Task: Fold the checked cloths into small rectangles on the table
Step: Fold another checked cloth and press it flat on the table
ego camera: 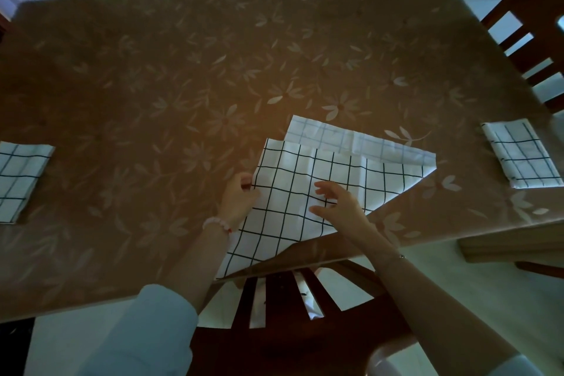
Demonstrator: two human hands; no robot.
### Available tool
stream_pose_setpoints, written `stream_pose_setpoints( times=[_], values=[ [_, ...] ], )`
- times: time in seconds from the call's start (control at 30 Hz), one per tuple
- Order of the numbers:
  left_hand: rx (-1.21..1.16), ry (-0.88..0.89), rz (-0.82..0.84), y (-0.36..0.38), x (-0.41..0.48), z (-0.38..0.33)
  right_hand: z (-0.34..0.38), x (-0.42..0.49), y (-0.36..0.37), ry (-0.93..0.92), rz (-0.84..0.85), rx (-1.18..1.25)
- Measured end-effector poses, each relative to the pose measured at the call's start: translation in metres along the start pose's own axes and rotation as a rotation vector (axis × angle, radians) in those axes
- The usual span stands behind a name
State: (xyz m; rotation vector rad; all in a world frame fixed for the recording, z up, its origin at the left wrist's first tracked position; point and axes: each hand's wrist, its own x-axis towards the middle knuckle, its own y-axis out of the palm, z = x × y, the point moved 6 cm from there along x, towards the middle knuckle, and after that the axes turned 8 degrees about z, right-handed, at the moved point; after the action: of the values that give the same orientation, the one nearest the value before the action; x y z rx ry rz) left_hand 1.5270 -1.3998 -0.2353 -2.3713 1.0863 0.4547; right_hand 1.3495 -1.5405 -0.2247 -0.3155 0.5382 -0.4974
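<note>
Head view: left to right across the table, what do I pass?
left folded cloth → left hand, pinching the half-folded cloth's edge → right hand → right folded cloth.

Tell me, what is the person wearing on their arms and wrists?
The left hand has a pink bead bracelet at its wrist. The right hand has a thin bracelet with a tiny shiny bit. Both sleeves are pale, pushed up.
</note>
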Motion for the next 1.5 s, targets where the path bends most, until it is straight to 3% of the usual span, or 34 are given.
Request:
stream_pose_setpoints(
  times=[0.23,0.63,0.87,1.1,1.37,1.5],
  values=[
    [-0.083,-0.058,0.067,0.003,0.009,-0.003,-0.003,0.002,0.007,0.027,0.056,-0.067],
    [0.009,0.108,0.058,0.008,-0.004,-0.031,0.019,-0.001,0.005,-0.008,0.037,-0.047],
    [-0.059,0.231,0.141,0.010,-0.025,-0.062,0.051,0.001,0.012,-0.014,0.027,0.235],
    [-0.044,0.293,0.235,0.012,-0.047,-0.079,0.070,-0.008,0.009,0.108,-0.023,0.481],
    [0.050,0.358,0.248,0.028,-0.055,-0.080,0.068,-0.018,0.004,0.171,-0.094,0.549],
    [-0.001,0.265,0.297,0.020,-0.055,-0.073,0.064,-0.025,-0.006,0.145,-0.119,0.603]
  ],
)
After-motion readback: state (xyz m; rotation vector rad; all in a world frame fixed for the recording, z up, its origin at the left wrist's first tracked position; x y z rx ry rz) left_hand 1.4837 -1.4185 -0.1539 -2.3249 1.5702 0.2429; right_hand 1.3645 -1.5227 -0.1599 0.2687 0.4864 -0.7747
